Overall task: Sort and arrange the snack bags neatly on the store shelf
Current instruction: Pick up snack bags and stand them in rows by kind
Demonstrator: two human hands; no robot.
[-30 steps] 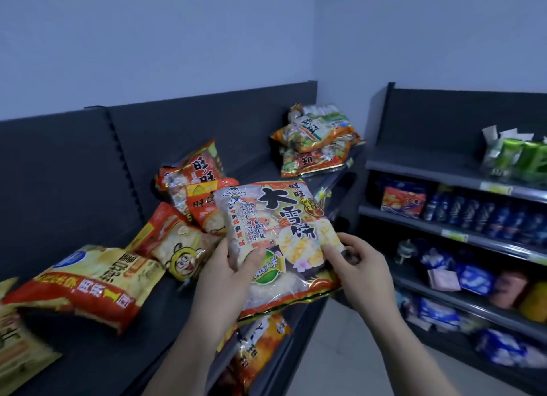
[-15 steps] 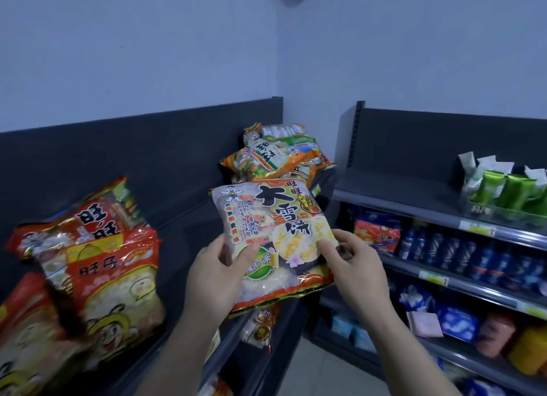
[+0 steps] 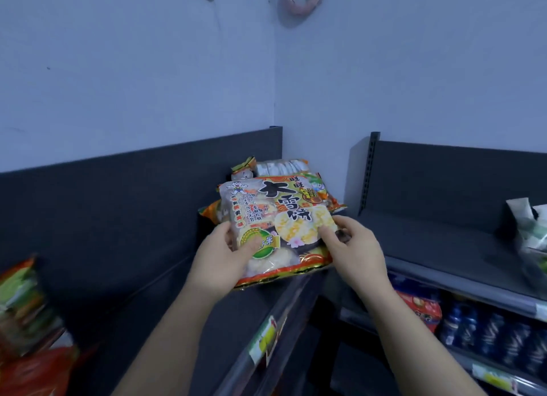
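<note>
1. Shelf (image 3: 133, 233): dark, runs along the left wall to the corner.
2. Side shelf (image 3: 429, 238): dark, right of the corner; bottles (image 3: 488, 333) on a lower tier.
3. Bag (image 3: 275, 218): rice crackers, face up, held in both hands over the shelf's far end, above the stack (image 3: 281, 167); contact unclear.
4. Blurred bags (image 3: 23, 307): at the shelf's near left end.
5. Left hand (image 3: 225, 259): grips the bag's lower left, thumb on top, fingers under.
6. Right hand (image 3: 355, 253): pinches the bag's right edge, thumb on its front.
</note>
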